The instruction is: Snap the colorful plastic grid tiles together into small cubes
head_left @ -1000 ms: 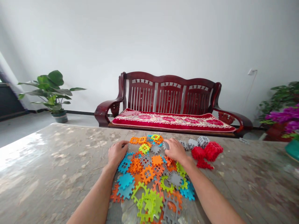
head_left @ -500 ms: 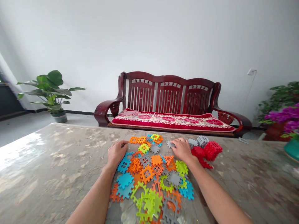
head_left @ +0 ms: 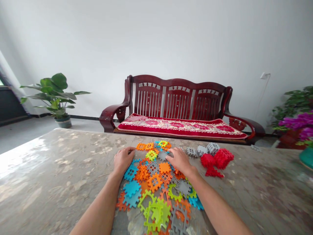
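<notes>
Several flat, notched plastic building tiles lie in a loose heap between my arms. My left hand (head_left: 123, 159) rests on the table at the heap's left side, fingers loosely bent and holding nothing, near an orange window tile (head_left: 141, 147) and a blue window tile (head_left: 130, 172). My right hand (head_left: 179, 160) reaches over the far part of the heap. Its thumb and fingers are apart at the right edge of a plain grey tile (head_left: 162, 156); whether they touch it I cannot tell. A yellow-green tile (head_left: 151, 155) lies just left of that grey one.
Right of my right hand sit a grey window tile (head_left: 192, 152), a grey assembled block (head_left: 213, 148) and red joined pieces (head_left: 223, 158). The patterned table (head_left: 73, 169) stretches to both sides. A wooden bench (head_left: 177, 98) stands behind, and a teal flowerpot (head_left: 306, 158) at far right.
My right hand has let go of a grey window tile beside the grey blocks and moved left to the plain grey tile. My left hand has stayed in place.
</notes>
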A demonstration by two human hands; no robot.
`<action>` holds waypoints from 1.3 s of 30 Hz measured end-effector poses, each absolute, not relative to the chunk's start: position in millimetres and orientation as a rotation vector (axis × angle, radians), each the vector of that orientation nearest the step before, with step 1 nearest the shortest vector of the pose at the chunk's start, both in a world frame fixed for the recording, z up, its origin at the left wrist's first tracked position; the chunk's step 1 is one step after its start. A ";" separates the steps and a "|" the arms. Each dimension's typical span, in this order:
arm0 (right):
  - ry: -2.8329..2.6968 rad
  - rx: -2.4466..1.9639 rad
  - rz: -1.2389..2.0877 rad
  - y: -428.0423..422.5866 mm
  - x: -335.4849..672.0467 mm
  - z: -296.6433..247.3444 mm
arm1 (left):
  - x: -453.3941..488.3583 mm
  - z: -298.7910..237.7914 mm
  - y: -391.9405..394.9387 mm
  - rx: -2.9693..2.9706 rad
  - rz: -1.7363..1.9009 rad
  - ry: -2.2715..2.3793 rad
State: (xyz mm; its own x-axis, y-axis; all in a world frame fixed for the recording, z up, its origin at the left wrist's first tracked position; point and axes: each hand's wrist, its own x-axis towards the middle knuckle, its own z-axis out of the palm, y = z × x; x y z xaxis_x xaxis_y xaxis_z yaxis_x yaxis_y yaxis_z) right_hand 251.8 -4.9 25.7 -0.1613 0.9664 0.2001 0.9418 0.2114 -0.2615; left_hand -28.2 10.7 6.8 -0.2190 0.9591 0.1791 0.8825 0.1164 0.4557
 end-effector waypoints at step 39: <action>-1.872 -1.621 0.266 -18.5 309.0 5.7 | -28.1 7.5 9.7 1.864 0.729 2.217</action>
State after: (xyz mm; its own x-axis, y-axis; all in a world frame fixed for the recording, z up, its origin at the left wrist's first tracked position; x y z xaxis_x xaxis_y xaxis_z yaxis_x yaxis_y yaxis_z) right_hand 309.0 -18.5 5.7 -0.0349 0.9431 0.3307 0.8136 0.2190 -0.5386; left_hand -28.1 9.7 7.5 -0.2136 0.9586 0.1884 0.8832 0.1071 0.4566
